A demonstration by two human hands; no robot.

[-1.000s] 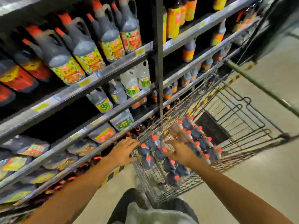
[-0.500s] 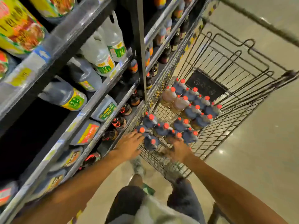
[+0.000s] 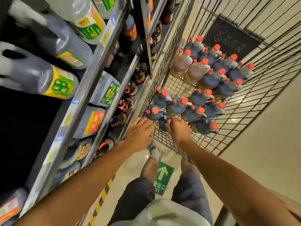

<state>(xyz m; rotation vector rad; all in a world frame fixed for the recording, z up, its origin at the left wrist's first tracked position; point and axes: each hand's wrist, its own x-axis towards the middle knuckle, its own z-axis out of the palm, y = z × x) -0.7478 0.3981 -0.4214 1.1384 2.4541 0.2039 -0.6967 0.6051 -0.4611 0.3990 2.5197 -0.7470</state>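
Moved: right hand [image 3: 179, 130] is now curling round the nearest bottle [image 3: 162, 122]
Left hand [image 3: 138, 131]: fingers are lying flat by the cart [image 3: 254, 101] rim
Floor [image 3: 260, 160]: shining beige, running beside shelves [image 3: 82, 93]

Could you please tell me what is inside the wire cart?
Inside the cart stand dark bottles with red caps and two brown bottles. The right hand grips the nearest bottle, covering part of it; the bottles hide the mesh beneath them.
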